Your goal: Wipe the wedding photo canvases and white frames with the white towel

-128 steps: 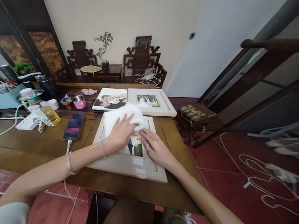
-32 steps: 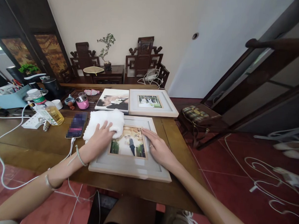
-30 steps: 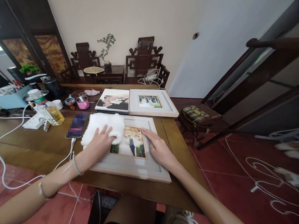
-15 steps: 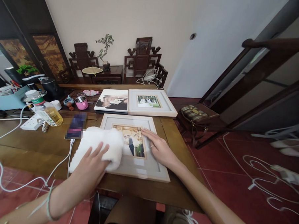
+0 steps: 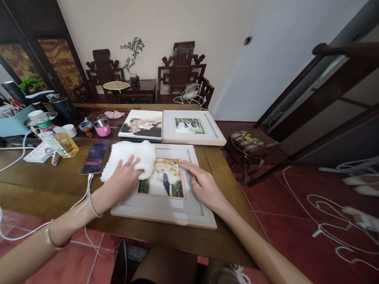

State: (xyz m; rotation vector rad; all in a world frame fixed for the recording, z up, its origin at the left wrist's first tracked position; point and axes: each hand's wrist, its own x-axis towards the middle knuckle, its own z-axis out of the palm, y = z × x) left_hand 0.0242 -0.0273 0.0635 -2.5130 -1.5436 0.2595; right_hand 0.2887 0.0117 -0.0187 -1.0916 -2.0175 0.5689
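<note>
A picture frame (image 5: 161,218) with a pale wooden edge and a wedding photo inside lies flat on the brown table near its front edge. My left hand (image 5: 125,177) grips a fluffy white cloth (image 5: 126,152) from above, fingers bent into it. The cloth covers the frame's upper left corner and hangs over onto the table. My right hand (image 5: 203,184) rests with fingers stretched out on the frame's right side, fingertips at the photo's edge.
Behind lie a second framed photo (image 5: 216,135) and a photo album or board (image 5: 139,133). To the left are a phone (image 5: 95,156) on a white cable, a bottle (image 5: 65,143), a power strip (image 5: 38,152) and a pink cup (image 5: 102,128). A chair holds a plaid bag (image 5: 246,141).
My left hand and the white cloth have moved away from me toward the frame's upper left, uncovering its lower left part and more of the photo. My right hand stays in place.
</note>
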